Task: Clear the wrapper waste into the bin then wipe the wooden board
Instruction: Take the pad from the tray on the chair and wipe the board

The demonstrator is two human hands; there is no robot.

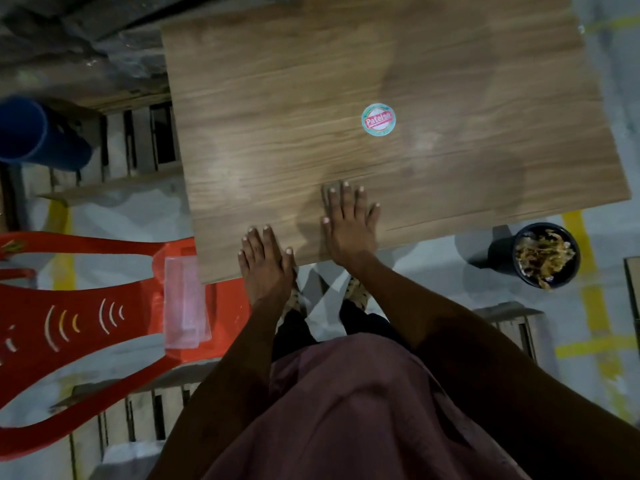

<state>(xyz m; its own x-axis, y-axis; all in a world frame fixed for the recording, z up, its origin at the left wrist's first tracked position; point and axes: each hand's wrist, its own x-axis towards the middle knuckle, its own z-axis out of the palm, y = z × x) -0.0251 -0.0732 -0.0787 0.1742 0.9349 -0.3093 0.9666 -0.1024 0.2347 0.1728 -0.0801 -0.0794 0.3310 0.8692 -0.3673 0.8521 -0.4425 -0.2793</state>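
At the right edge of the frame, on the floor just below the board's lower right corner, stands a dark round bin [535, 254] filled near its rim with crumpled golden-brown wrapper waste [542, 256]. At lower left a clear rectangular plastic box [185, 303] sits on the seat of a red plastic chair [79, 306]; what it holds cannot be made out. A blue cylinder [31, 133] lies at the left edge. The wooden board [346, 116], serving as the desk, fills the upper middle of the frame; its long axis runs from upper left to lower right, with the grain running across the frame, and a round teal and red sticker [378, 119] lies right of its centre. Faint smeared patches show on its surface. Wooden slatted pallets [138, 133] lie left of the board and lower down, over a pale floor [415, 271] marked with yellow lines. Both hands rest flat on the board's near edge, each grip open and holding nothing: the left hand [266, 258] at the lower left corner, the right hand [349, 223] just beside it, fingers spread and pointing up the frame.
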